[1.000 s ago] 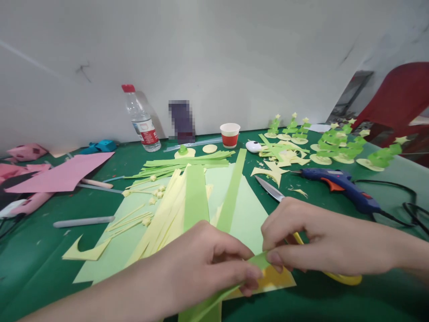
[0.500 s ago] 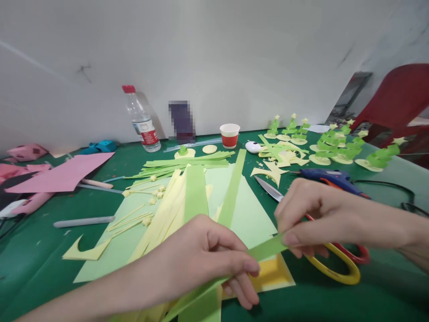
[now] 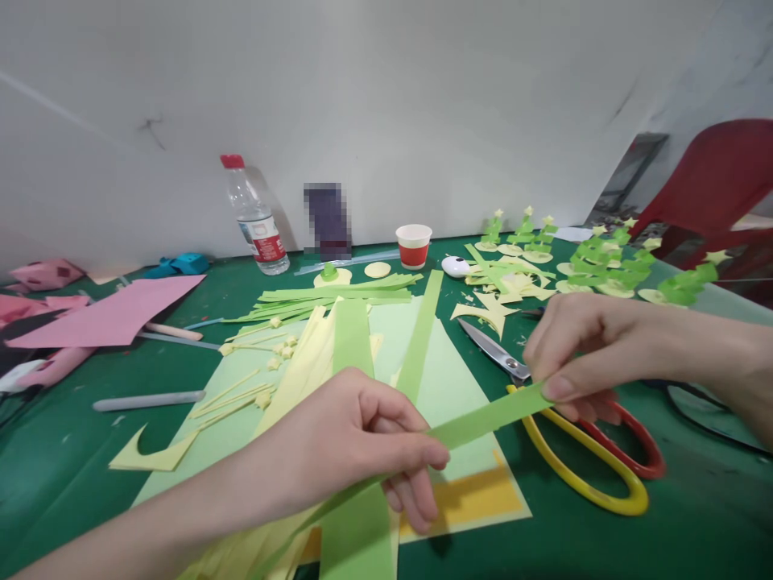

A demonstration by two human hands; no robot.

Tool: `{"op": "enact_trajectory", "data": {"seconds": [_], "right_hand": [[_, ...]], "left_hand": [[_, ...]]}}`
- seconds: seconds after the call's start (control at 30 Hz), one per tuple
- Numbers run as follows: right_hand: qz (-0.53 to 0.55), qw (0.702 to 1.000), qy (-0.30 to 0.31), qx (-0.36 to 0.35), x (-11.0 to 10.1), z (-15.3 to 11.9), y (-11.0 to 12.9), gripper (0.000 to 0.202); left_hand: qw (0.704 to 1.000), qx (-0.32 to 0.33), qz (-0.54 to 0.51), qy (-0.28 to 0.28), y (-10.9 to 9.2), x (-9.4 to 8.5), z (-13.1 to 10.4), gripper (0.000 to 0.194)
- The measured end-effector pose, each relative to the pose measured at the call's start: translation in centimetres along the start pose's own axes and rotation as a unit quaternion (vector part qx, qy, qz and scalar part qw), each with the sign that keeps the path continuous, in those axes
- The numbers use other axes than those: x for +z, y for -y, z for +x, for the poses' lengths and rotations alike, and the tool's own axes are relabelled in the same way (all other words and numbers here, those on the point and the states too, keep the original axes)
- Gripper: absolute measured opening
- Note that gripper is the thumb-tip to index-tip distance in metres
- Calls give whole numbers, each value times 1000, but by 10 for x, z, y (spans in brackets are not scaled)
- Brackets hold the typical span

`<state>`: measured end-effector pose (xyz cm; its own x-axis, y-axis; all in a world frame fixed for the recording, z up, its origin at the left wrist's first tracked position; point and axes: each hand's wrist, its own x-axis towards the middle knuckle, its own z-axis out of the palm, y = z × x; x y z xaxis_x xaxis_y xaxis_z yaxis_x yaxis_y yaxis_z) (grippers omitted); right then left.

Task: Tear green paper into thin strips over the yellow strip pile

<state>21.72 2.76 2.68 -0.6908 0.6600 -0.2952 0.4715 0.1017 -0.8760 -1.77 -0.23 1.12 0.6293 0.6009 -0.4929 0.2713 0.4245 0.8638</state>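
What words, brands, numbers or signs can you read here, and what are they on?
Nothing is legible.
Label on the plastic bottle: printed, too small and blurred to read.
Dark rectangle by the wall: pixelated, unreadable.
Green paper strip, paper cup, scissors: no readable lettering.

A dark green tabletop (image 3: 700,532) carries a red-capped bottle (image 3: 266,238), a red-and-white cup (image 3: 414,248) and a pale yellow disc (image 3: 378,270) towards its far side. Pale green sheets (image 3: 444,374) lie mid-table — scissors (image 3: 513,368) to their right, a greyish stick (image 3: 150,400) to their left — and star-topped paper plants (image 3: 616,267) stand at far right.
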Motion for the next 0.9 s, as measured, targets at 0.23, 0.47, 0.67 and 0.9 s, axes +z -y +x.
{"op": "enact_trajectory", "data": {"seconds": [0.23, 0.47, 0.67, 0.9], "right_hand": [[6, 1000, -1, -2, 0, -1, -1, 27], [12, 1000, 22, 12, 0, -1, -1, 26], [-156, 981, 111, 33, -3, 1, 5, 24], [-241, 967, 78, 17, 39, 3, 8, 28]], "left_hand": [[1000, -7, 11, 1, -2, 0, -1, 15], [1000, -13, 0, -7, -2, -1, 0, 14], [999, -36, 15, -6, 11, 4, 3, 15], [997, -44, 57, 10, 28, 13, 9, 19]]}}
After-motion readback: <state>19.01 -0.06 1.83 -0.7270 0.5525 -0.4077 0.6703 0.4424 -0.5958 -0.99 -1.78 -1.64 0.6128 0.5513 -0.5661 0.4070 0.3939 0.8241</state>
